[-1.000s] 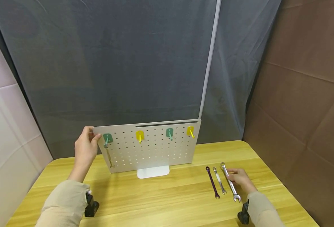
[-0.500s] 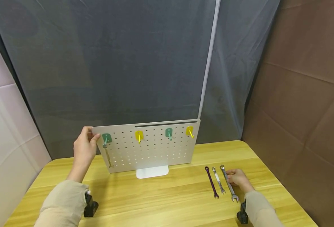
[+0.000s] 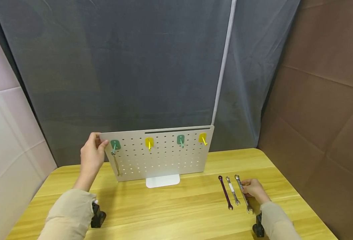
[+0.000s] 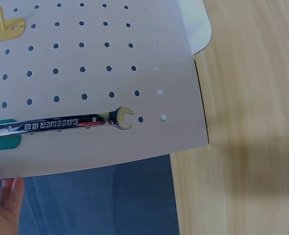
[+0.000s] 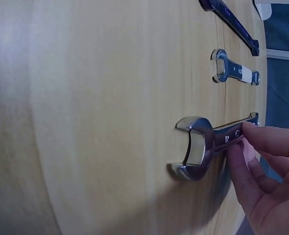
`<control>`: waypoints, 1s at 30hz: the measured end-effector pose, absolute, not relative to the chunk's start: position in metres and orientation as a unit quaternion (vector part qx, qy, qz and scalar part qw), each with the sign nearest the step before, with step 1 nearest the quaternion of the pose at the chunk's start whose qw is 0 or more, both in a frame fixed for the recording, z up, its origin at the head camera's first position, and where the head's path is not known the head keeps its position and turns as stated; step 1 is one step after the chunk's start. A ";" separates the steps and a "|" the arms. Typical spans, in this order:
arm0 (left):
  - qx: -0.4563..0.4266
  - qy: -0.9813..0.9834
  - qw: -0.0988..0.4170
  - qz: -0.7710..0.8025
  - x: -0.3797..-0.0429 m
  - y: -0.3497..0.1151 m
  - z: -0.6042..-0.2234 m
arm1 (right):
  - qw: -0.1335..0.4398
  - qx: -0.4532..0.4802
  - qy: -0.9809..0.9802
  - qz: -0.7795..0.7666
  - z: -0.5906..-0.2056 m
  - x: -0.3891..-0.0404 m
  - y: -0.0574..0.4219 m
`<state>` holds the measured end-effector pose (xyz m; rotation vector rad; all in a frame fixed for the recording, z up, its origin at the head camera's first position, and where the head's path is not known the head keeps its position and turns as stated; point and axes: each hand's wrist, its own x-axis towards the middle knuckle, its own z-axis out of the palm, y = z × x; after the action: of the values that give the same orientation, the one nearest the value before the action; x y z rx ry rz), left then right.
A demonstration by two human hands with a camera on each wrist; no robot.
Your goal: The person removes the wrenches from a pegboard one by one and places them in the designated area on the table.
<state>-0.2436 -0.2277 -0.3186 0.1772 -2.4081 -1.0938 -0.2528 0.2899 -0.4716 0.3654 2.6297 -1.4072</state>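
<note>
At the upper left corner of a perforated pegboard (image 3: 164,156), my left hand (image 3: 92,156) grips the edge between thumb and fingers. A shiny combination wrench (image 4: 61,124) hangs from the green hook (image 3: 115,144) near that corner. My right hand (image 3: 253,190) pinches the shaft of the largest combination wrench (image 5: 225,138) between thumb and fingers, close over the table. Its open end points toward me. To its left lie a small wrench (image 3: 232,191) with a white band and a purple wrench (image 3: 225,192), both on the table.
A yellow hook (image 3: 149,142), a second green hook (image 3: 180,140) and another yellow hook (image 3: 202,138) stick out of the board. The board's white foot (image 3: 163,181) rests on the wooden table (image 3: 164,213). Grey cloth (image 3: 152,66) hangs behind, with brown cloth (image 3: 320,100) on the right.
The largest wrench has turned slightly in my right hand, its ring end a little nearer to me. My left hand keeps its grip on the board.
</note>
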 end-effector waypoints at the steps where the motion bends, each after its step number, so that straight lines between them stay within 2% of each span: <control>1: 0.064 -0.882 0.242 -0.400 -0.243 -0.228 -0.318 | 0.070 0.121 0.874 -0.466 -0.472 -0.253 0.290; 14: 0.058 -0.885 0.234 -0.398 -0.245 -0.230 -0.319 | 0.069 0.116 0.861 -0.490 -0.472 -0.250 0.293; 24: 0.058 -0.883 0.241 -0.398 -0.245 -0.229 -0.320 | -0.006 0.150 0.843 -0.516 -0.466 -0.250 0.283; 30: 0.058 -0.886 0.240 -0.392 -0.246 -0.229 -0.320 | -0.012 0.112 0.836 -0.537 -0.439 -0.255 0.252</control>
<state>-0.2455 -0.2289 -0.3201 0.1578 -2.4252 -1.0735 -0.2548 0.2521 -0.4393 0.3548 2.6478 -1.7001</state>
